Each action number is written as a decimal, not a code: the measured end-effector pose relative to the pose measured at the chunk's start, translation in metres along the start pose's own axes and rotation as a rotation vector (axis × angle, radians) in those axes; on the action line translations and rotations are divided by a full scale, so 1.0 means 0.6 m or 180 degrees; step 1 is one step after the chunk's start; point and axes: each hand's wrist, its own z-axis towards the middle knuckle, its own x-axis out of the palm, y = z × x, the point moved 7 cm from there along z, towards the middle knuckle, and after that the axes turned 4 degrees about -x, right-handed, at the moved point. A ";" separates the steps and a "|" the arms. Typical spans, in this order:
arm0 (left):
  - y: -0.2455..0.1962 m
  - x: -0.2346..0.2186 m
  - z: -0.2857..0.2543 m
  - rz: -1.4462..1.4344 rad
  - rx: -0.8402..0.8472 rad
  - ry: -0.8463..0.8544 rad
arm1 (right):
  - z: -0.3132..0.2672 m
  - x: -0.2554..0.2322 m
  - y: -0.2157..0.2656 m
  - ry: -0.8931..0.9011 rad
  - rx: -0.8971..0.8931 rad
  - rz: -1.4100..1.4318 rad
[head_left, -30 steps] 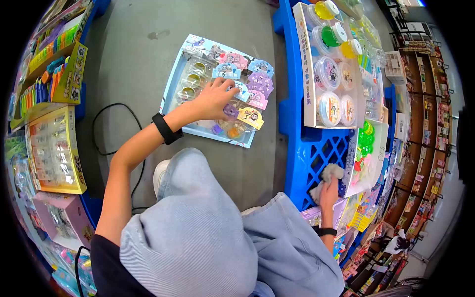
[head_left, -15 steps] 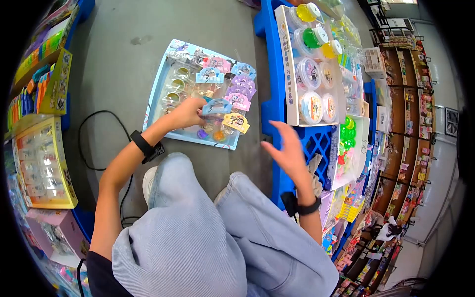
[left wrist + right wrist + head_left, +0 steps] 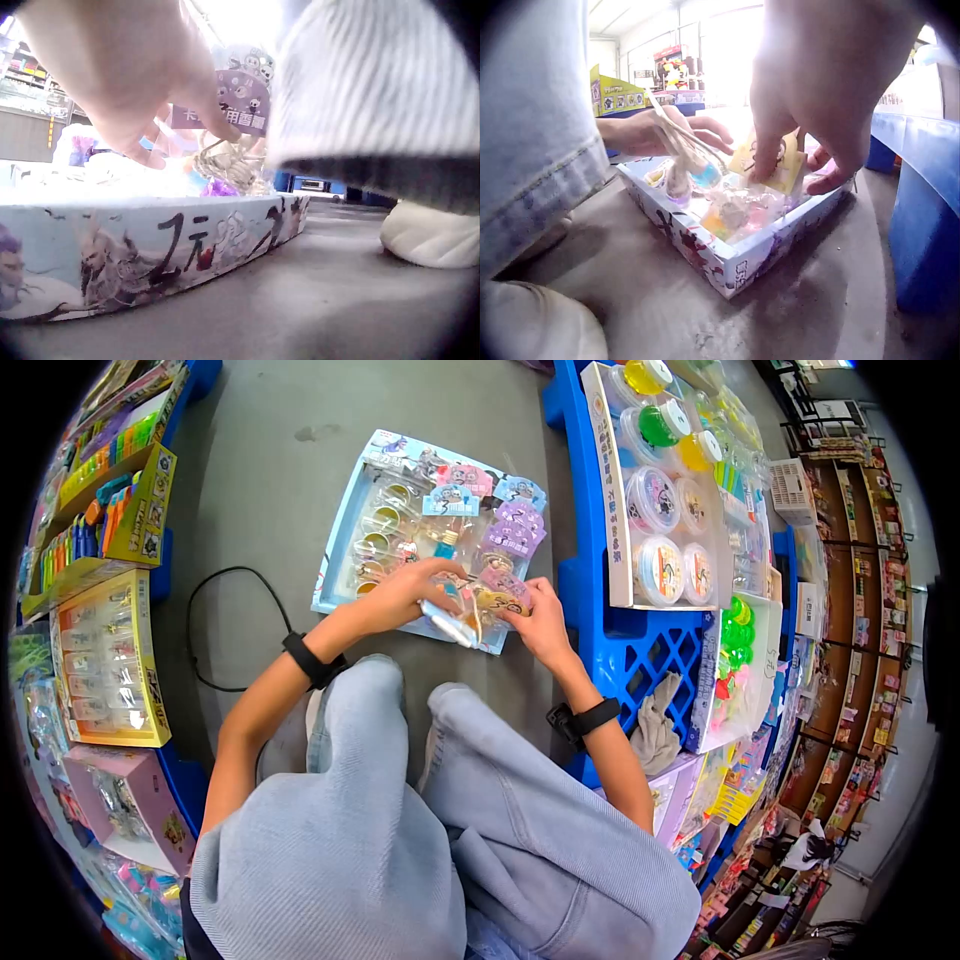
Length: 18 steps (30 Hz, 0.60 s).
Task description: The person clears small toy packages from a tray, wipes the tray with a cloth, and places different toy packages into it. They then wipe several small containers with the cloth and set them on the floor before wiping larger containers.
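A light-blue display box (image 3: 330, 575) of carded car air fresheners lies on the floor before the knees. Over its near side, my left hand (image 3: 405, 598) holds a freshener with a blue header card (image 3: 448, 624), tilted and blurred. My right hand (image 3: 542, 622) pinches a yellow header card (image 3: 769, 165) between thumb and fingers, at the box's near right corner. Small clear-wrapped bottles (image 3: 739, 210) lie under that card. Purple header cards (image 3: 515, 530) stand behind it, and another blue card (image 3: 450, 500) lies farther back. Round gold-topped pieces (image 3: 385, 520) fill the box's left side.
A blue plastic pallet (image 3: 590, 650) on the right bears a carton of slime tubs (image 3: 655, 500) and a crumpled grey cloth (image 3: 657, 730). Stocked display boxes (image 3: 110, 660) line the left side. A black cable (image 3: 195, 595) loops over the grey floor (image 3: 270, 480).
My right hand has left the grey cloth on the pallet and crossed to the box, where it grasps the yellow card. The left hand has lifted and tilted the blue-carded freshener toward the knees.
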 end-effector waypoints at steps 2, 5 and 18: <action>-0.049 -0.014 -0.006 -0.0044 0.0138 -0.0021 | -0.011 -0.010 0.012 -0.0405 -0.0258 0.0419; -0.091 -0.020 -0.008 -0.0091 0.0242 -0.0015 | -0.026 -0.005 0.060 -0.0116 -0.0256 0.0958; -0.016 -0.028 -0.022 -0.1245 -0.0849 -0.0570 | 0.070 -0.046 0.087 -0.0060 0.0067 0.2524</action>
